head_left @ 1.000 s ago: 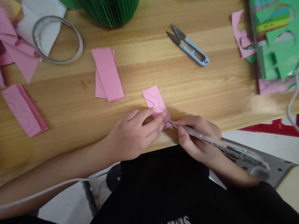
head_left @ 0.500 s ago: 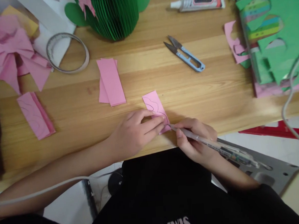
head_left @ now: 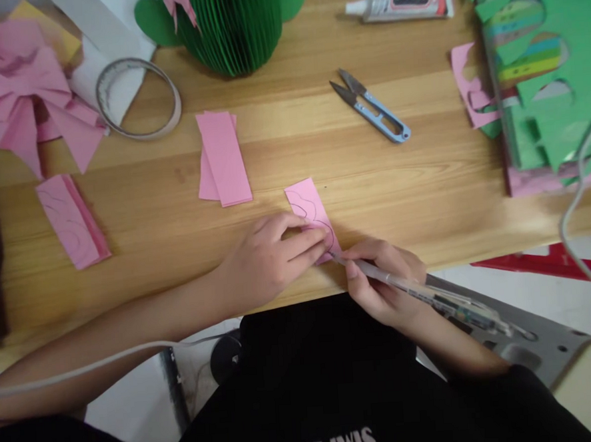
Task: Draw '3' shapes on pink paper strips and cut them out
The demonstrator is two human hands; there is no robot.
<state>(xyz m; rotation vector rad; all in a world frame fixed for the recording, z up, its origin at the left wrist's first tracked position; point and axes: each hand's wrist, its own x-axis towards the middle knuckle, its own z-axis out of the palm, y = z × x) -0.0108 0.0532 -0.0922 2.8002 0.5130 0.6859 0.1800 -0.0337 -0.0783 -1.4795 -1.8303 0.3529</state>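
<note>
A folded pink paper strip (head_left: pixel 315 196) with curved dark lines drawn on it lies near the table's front edge. My left hand (head_left: pixel 265 259) rests across its lower part, fingers stretched out and pressing it flat. In my right hand (head_left: pixel 386 275) a clear-barrelled pen (head_left: pixel 420 292) is pinched, its tip at the paper's lower right, by the end of a curve. Left of my hands sit two crossed plain pink strips (head_left: pixel 225 158). Another folded pink strip (head_left: pixel 72 221), also with drawn lines, lies farther left.
Blue thread snips (head_left: pixel 376 113) lie open-bladed beyond my hands, and a glue tube (head_left: pixel 407 5) behind them. A tape roll (head_left: pixel 176 108), pink paper bow (head_left: pixel 27 97) and green honeycomb paper piece (head_left: pixel 234 31) are back left. Cut green sheets (head_left: pixel 575 50) and a cable (head_left: pixel 569 204) are right.
The pen tip has moved slightly down and left on the paper, where the drawn curve now reaches. My left hand keeps its place on the strip. The whole view has shifted a little.
</note>
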